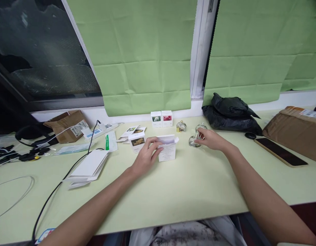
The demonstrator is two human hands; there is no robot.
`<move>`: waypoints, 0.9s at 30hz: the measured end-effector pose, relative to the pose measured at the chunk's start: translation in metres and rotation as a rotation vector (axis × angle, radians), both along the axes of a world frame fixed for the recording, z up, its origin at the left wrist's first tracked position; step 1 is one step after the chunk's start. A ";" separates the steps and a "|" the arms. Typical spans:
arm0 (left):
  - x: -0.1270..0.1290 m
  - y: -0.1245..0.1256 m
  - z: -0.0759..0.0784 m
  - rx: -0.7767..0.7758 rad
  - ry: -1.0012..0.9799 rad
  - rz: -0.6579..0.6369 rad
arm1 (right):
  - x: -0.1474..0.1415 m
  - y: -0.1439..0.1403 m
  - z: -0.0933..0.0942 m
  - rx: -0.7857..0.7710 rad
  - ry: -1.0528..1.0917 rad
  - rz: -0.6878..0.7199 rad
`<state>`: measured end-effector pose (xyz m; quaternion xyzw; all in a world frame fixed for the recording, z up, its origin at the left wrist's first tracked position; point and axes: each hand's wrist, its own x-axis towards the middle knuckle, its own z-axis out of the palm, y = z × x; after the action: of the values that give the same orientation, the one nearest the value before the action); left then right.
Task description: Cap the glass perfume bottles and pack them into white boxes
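Left hand grips the open white carton at centre frame, fingers curled round its left side, flaps up. Right hand closes loosely on a small glass bottle standing just right of the carton; fingers wrapped partly round it, how firm the grip is cannot be told. Judgement: keep the carton steady and upright, mouth clear of its flaps, and lift the bottle straight rather than drag it, since glass on a smooth top slides. Pale green bench. Two more glass bottles and two small printed boxes behind. Flat card stack at left, phone and brown parcel at right, black bag by green blinds.
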<state>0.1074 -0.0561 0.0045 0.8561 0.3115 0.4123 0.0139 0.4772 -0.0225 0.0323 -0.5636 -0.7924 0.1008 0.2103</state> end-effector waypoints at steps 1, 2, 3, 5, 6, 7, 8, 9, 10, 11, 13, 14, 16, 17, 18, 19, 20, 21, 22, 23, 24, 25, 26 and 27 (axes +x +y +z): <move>0.000 0.000 0.002 -0.005 0.007 -0.025 | 0.000 0.000 0.000 -0.001 0.002 0.001; -0.001 0.000 0.003 -0.010 0.011 -0.043 | 0.000 0.000 0.000 -0.004 0.006 0.001; -0.001 0.000 0.004 -0.011 0.013 -0.054 | 0.000 0.000 0.000 -0.011 0.010 0.001; -0.001 -0.001 0.005 -0.006 0.009 -0.065 | 0.000 -0.001 0.001 -0.022 0.015 -0.002; -0.002 -0.001 0.005 -0.002 0.008 -0.072 | 0.000 -0.001 0.001 -0.022 0.014 -0.003; -0.002 -0.001 0.004 0.005 0.007 -0.080 | -0.001 -0.001 0.001 -0.018 0.011 -0.002; -0.003 -0.002 0.003 0.012 0.005 -0.089 | -0.001 -0.002 0.002 -0.010 0.006 0.000; -0.003 -0.002 0.002 0.018 0.004 -0.097 | -0.002 -0.003 0.004 0.004 0.003 0.001; -0.003 -0.002 0.001 0.023 0.003 -0.104 | -0.003 -0.005 0.006 0.021 0.006 0.002; -0.003 -0.002 0.000 0.026 0.003 -0.110 | -0.004 -0.006 0.008 0.041 0.022 -0.001; -0.003 -0.002 -0.002 0.027 0.002 -0.118 | -0.007 -0.010 0.014 0.099 0.119 -0.018; -0.003 -0.002 -0.003 0.029 -0.001 -0.122 | -0.010 -0.013 0.017 0.138 0.201 -0.022; -0.002 -0.001 -0.005 0.041 -0.012 -0.128 | -0.016 -0.017 0.023 0.225 0.400 0.000; -0.001 -0.001 -0.006 0.051 -0.020 -0.133 | -0.020 -0.018 0.025 0.267 0.496 0.023; 0.000 0.000 -0.006 0.062 -0.028 -0.138 | -0.024 -0.020 0.026 0.303 0.579 0.049; 0.000 0.000 -0.007 0.072 -0.037 -0.144 | -0.028 -0.021 0.027 0.332 0.645 0.071; 0.001 0.000 -0.007 0.079 -0.045 -0.150 | -0.032 -0.022 0.028 0.352 0.697 0.087; 0.002 0.000 -0.007 0.080 -0.049 -0.153 | -0.036 -0.024 0.028 0.362 0.738 0.099; 0.002 -0.001 -0.007 0.078 -0.051 -0.156 | -0.041 -0.025 0.028 0.364 0.774 0.111; 0.003 -0.001 -0.007 0.074 -0.051 -0.157 | -0.045 -0.027 0.028 0.359 0.809 0.127; 0.003 -0.002 -0.006 0.069 -0.050 -0.158 | -0.050 -0.029 0.027 0.351 0.844 0.147; 0.004 -0.003 -0.006 0.065 -0.047 -0.160 | -0.055 -0.031 0.027 0.339 0.878 0.171; 0.004 -0.004 -0.005 0.062 -0.046 -0.162 | -0.060 -0.033 0.026 0.327 0.909 0.194; 0.005 -0.005 -0.005 0.060 -0.047 -0.163 | -0.066 -0.036 0.026 0.314 0.936 0.217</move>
<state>0.1124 -0.0609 -0.0002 0.8687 0.2277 0.4389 0.0290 0.4114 -0.0583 0.0578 -0.3340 -0.6726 0.2436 0.6137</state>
